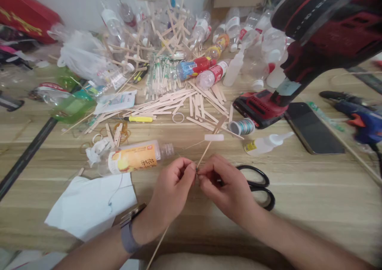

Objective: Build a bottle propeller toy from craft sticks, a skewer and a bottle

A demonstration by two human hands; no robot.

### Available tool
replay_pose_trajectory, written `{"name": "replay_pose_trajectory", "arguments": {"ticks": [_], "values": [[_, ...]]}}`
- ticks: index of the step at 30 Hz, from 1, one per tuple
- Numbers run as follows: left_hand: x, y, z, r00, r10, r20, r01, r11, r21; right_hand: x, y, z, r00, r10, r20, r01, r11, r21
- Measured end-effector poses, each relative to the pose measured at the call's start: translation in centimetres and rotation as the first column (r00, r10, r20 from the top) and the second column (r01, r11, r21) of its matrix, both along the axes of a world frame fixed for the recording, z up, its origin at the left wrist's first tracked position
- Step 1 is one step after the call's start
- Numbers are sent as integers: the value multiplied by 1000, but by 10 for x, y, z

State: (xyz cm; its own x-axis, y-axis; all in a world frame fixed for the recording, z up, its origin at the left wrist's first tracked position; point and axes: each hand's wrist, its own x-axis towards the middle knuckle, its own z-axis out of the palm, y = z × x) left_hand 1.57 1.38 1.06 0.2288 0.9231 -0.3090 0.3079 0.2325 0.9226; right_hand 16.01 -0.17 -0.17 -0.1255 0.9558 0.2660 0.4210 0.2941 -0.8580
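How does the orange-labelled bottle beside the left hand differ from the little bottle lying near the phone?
The orange-labelled bottle is larger than the little bottle. The orange-labelled bottle's neck is uncapped; the little bottle has a pointed nozzle. Both lie on their sides, tops pointing right.

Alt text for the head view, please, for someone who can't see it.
The left hand and right hand meet at a thin wooden stick above a cluttered table. Black-handled scissors lie beside the right hand; flat wooden sticks and plastic bottles crowd beyond.
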Motion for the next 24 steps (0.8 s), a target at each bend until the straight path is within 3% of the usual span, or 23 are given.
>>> {"name": "replay_pose_trajectory", "arguments": {"ticks": [10,16,24], "values": [[-3,3,-1,997,41,67,-38,999,-38,1,1,3,993,-45,-111,17,971,-240],[-2,1,-4,999,41,12,-41,999,32,-1,-2,1,992,-13,-127,-30,942,-333],[-2,-2,-6,999,44,20,-45,999,29,0,-2,4,989,-38,-142,-12,942,-335]]}}
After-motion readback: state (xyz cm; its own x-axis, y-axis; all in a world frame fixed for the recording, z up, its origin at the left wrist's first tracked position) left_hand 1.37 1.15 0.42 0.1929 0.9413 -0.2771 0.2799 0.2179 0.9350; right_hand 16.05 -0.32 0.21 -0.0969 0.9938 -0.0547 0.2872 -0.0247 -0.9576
